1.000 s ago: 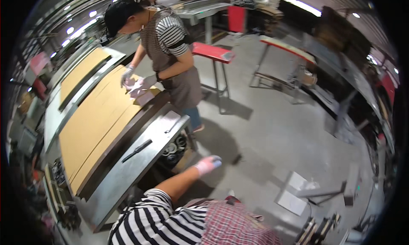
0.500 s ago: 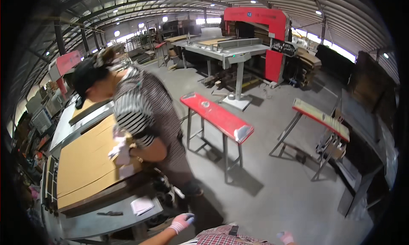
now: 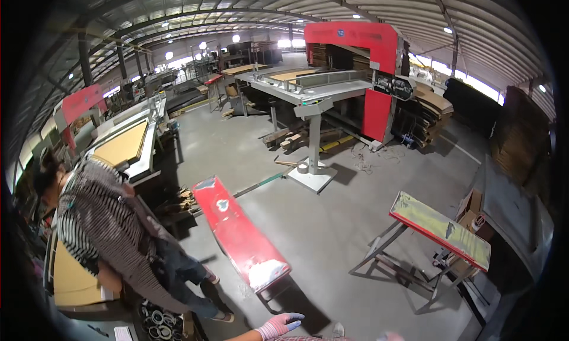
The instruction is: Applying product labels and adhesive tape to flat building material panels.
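Note:
At the lower edge, my left hand (image 3: 281, 325), in a pinkish glove with bluish fingertips, has its fingers stretched out and holds nothing. It is nearest to the close end of a long red bench (image 3: 237, 231) with worn white patches, and is apart from it in the picture. Only a blurred, pale bit of my right hand (image 3: 390, 337) shows at the bottom rim; its fingers cannot be made out. To the left a co-worker (image 3: 112, 222) in a striped top and apron leans over tan sheets (image 3: 71, 276) on a table.
A second bench (image 3: 441, 228), yellowish-topped with red edges, stands at the right by a cardboard box (image 3: 471, 207). Ahead is a large red machine (image 3: 379, 112) with a grey table (image 3: 308, 92) on a post. Several rings (image 3: 159, 323) lie near the co-worker's feet.
My view has shifted forward and rightward: the co-worker now appears farther left, and the red bench looks larger and nearer. My left hand appears lower and farther right; my right hand has mostly dropped from view.

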